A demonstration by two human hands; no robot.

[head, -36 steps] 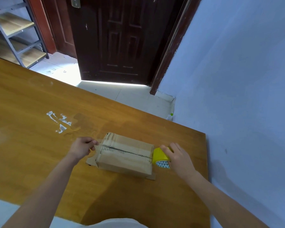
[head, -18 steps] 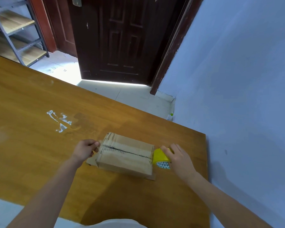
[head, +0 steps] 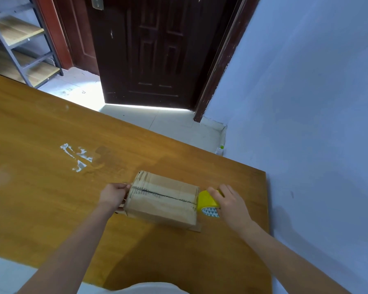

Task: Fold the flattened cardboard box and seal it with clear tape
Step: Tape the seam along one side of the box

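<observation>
The cardboard box (head: 163,198) sat folded up on the wooden table (head: 40,187), toward its right end and near the person, with a dark seam line running left to right along its top and a loose flap poking out beneath its near right corner. At the box's left end the left hand (head: 113,195) had its fingers curled and pinching something at the top edge (too small to tell whether tape or cardboard). At the right end the right hand (head: 229,202) gripped a yellow tape dispenser (head: 207,203), fingers curved over its top, the dispenser touching the box's right edge. White scuff marks (head: 77,155) lay farther left on the table. Beyond the far edge stood a dark door (head: 153,49), with a metal shelf (head: 19,45) at far left.
</observation>
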